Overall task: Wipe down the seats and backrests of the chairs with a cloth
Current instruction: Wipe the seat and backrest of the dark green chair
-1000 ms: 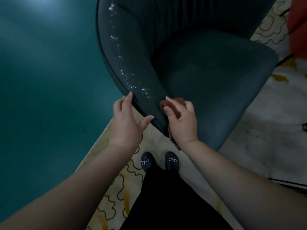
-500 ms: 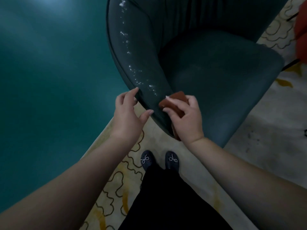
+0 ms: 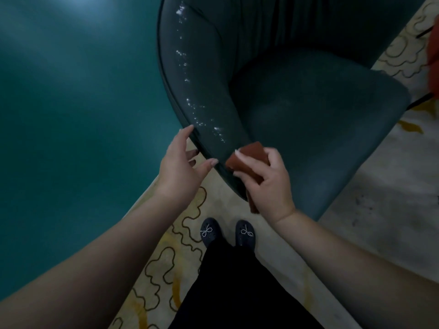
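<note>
I hold the folded rust cloth [image 3: 251, 155] pinched in my right hand [image 3: 268, 184] against the teal chair [image 3: 320, 119] arm's near end, at 6 o'clock of its seat, left hand [image 3: 180, 167] fingers spread beside it; next, I judge: wipe toward 12 o'clock through the white specks [image 3: 190, 100].

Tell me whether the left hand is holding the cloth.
No, the brown cloth is gripped by the right hand; the left hand is open.

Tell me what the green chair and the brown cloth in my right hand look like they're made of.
Chair: seems upholstered in matte teal fabric or faux leather; piped edge, pleated backrest, and white flecks where the armrest surface looks worn. Cloth: looks like soft, matte rust-brown textile, folded thick, gripped by the right hand. Exact fibre unclear.
</note>
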`<action>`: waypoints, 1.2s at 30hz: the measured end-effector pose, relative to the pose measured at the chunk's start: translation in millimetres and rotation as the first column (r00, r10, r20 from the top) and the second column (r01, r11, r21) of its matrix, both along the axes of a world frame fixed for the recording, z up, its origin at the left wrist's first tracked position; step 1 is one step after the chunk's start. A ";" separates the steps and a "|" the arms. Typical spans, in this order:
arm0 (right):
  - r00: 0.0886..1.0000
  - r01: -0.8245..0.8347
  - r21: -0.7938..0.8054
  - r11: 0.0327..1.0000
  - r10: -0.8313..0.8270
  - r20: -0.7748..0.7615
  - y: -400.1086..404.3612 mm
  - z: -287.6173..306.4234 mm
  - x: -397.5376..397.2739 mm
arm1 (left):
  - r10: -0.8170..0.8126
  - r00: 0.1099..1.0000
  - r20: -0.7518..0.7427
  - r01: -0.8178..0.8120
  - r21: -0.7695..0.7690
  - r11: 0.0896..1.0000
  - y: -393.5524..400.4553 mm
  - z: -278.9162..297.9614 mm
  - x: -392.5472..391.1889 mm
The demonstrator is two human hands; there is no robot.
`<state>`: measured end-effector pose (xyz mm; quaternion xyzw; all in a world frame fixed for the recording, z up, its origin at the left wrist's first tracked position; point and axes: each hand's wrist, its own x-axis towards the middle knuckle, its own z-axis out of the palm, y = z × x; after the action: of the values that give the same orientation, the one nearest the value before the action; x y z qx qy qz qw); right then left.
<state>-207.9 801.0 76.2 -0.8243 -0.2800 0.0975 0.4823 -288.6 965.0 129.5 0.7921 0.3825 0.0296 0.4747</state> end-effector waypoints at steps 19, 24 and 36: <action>0.991 -0.131 -0.039 0.991 0.130 -0.017 40.6 10.8 31.3 | -0.023 1.000 -0.014 0.020 -0.204 0.979 41.4 -5.6 16.1; 0.991 -0.137 -0.008 0.991 0.137 0.003 57.1 11.3 40.7 | -0.038 0.999 0.019 0.042 -0.278 0.960 61.8 -9.1 23.2; 0.987 -0.137 -0.081 0.987 0.143 0.078 97.5 19.4 57.1 | -0.131 0.991 0.029 0.133 -0.340 0.931 99.1 -6.8 39.2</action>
<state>-150.8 898.4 95.7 -0.8235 -0.3534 0.1071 0.4307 -249.3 1064.1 122.7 0.7216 0.3264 -0.0665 0.6069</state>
